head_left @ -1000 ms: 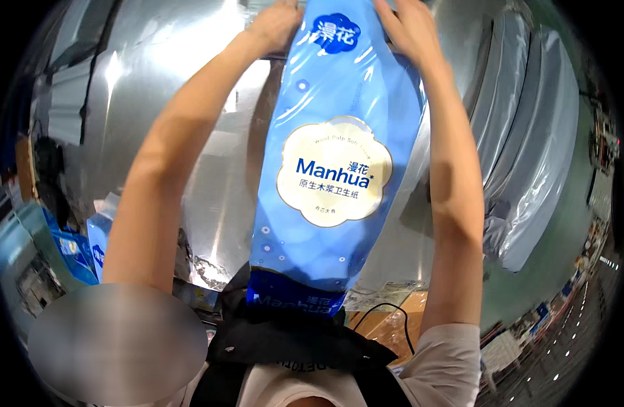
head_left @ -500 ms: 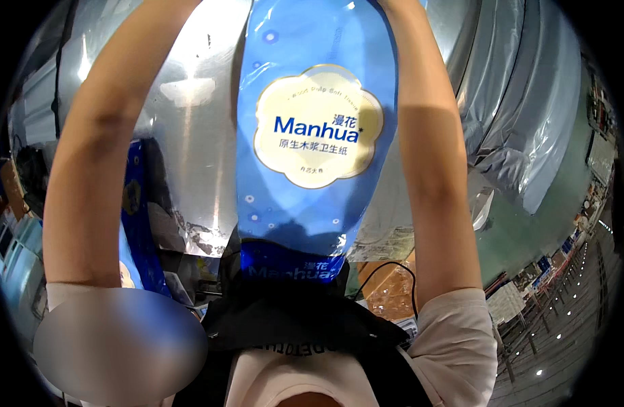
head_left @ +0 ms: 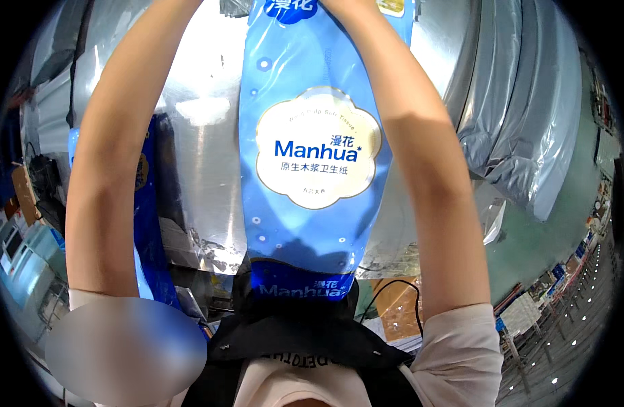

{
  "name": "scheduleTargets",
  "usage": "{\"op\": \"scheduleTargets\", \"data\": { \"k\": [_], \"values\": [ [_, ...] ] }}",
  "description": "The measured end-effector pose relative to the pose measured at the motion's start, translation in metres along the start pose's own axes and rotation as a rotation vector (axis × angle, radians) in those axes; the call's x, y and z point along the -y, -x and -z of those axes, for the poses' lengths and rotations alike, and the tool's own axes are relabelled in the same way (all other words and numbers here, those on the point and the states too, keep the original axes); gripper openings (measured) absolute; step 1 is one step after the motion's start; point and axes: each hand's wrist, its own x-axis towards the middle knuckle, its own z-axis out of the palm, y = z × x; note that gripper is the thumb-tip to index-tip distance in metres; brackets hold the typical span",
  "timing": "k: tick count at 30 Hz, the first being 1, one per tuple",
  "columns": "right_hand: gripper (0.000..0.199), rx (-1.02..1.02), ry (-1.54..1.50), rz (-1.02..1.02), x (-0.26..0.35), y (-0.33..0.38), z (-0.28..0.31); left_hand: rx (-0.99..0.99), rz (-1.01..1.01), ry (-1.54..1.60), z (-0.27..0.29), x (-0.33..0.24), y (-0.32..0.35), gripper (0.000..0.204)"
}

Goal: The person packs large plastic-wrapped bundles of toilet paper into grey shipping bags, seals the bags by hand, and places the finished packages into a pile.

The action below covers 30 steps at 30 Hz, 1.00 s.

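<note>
A blue package (head_left: 313, 146) is seen over a metal table (head_left: 206, 159). Left hand is cropped out; right hand (head_left: 346, 5), mostly cropped, cannot be judged for opening or hold.

Left arm (head_left: 111, 156) outstretched, right arm (head_left: 430, 163) angled inward
</note>
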Motion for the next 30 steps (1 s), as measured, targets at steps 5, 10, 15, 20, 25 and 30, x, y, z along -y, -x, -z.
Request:
{"op": "scheduleTargets", "data": {
  "k": [5, 10, 15, 20, 25, 30],
  "values": [
    [0.045, -0.100, 0.661, 0.139, -0.091, -0.060, 0.004, -0.418, -0.211, -0.033, 0.013, -0.019, 0.043, 0.011],
    [0.032, -0.174, -0.482, -0.401, -0.154, 0.018, 0.004, -0.544, 0.477, 0.491, -0.068, -0.009, 0.077, 0.009],
    [0.021, 0.057, -0.306, -0.417, -0.212, 0.041, -0.013, -0.124, 0.693, 0.446, -0.097, 0.001, 0.070, 0.025],
    [0.028, 0.431, 0.370, 0.124, -0.245, 0.056, 0.009, -0.054, 0.192, 0.531, -0.082, 0.008, 0.105, 0.025],
    [0.026, 0.879, 0.310, 0.065, -0.142, 0.165, 0.074, 0.414, 0.164, 0.311, -0.043, -0.034, 0.259, 0.026],
    [0.041, 1.004, 0.055, -0.153, -0.079, 0.394, 0.184, 0.828, 0.466, 0.556, 0.060, -0.165, 0.449, 0.022]
  ]
}}
